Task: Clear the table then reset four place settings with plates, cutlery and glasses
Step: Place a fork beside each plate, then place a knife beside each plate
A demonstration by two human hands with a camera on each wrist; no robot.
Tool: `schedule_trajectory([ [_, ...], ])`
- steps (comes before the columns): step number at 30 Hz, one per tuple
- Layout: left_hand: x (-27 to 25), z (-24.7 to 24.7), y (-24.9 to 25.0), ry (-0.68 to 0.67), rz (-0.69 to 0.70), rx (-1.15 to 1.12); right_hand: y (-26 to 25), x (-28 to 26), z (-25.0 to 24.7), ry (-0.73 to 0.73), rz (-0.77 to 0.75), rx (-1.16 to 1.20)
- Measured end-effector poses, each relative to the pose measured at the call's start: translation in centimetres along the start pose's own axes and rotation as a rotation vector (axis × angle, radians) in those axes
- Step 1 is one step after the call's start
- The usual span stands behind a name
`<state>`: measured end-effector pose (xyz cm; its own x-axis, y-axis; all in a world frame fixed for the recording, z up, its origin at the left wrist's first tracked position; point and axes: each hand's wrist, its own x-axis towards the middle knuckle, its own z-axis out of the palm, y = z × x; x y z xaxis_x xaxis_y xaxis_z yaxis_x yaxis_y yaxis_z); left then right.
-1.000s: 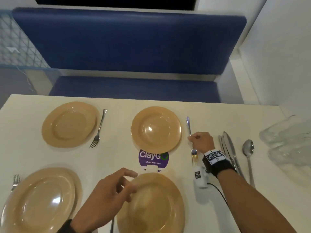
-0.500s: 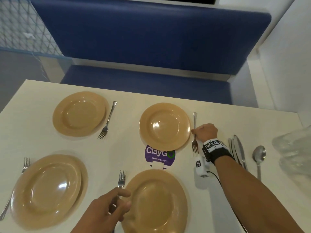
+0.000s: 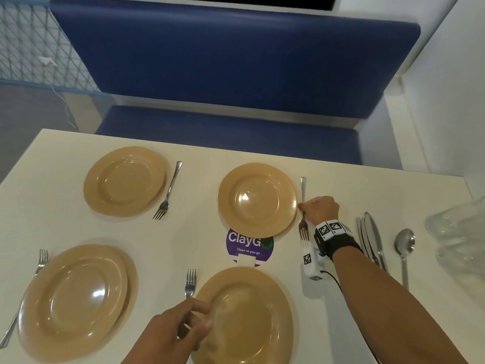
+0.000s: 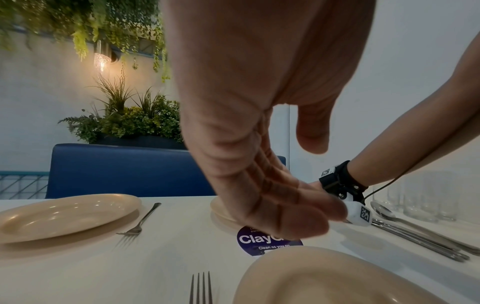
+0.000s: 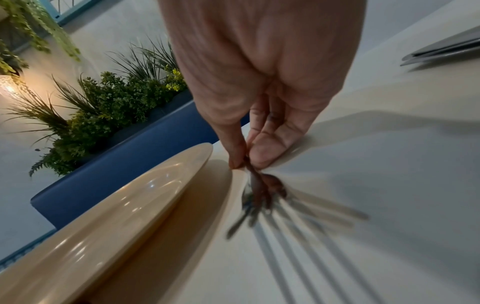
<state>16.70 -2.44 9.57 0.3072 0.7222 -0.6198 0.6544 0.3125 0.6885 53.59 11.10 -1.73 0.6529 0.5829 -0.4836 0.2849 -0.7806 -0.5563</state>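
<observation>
Four tan plates lie on the cream table. My right hand pinches a fork by its neck, just right of the far right plate. In the right wrist view the thumb and fingers squeeze that fork, with its tines blurred over the table. My left hand hovers over the handle of another fork, which lies left of the near right plate. The left wrist view shows its fingers loosely bent and the thumb apart, with nothing between them.
The far left plate and near left plate each have a fork beside them. Right of my right arm lie knives and a spoon; clear glasses stand at the right edge. A purple sticker marks the middle.
A fork has come to lie left of the near right plate, where my left hand has drawn back. My right hand has brought its fork closer to the far right plate.
</observation>
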Motion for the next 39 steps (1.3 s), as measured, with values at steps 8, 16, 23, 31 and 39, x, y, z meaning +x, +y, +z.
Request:
schedule_trajectory([
  [8, 0.3, 0.2, 0.1, -0.021, 0.017, 0.029, 0.6, -0.6, -0.2, -0.003, -0.085, 0.011],
  [16, 0.3, 0.2, 0.1, -0.041, 0.030, 0.045, 1.9, -1.5, -1.3, -0.006, -0.202, -0.018],
  [23, 1.3, 1.0, 1.2, -0.077, 0.094, 0.064, 9.0, -5.0, -7.9, 0.240, -0.238, 0.014],
  [31, 2.1, 3.6, 2.9, -0.181, 0.130, 0.115, 17.3, -4.8, -10.8, 0.227, 0.003, -0.238],
  [39, 1.3, 3.4, 2.5, -0.157, 0.101, 0.170, 17.0, -3.5, -7.3, 0.168, 0.002, -0.631],
])
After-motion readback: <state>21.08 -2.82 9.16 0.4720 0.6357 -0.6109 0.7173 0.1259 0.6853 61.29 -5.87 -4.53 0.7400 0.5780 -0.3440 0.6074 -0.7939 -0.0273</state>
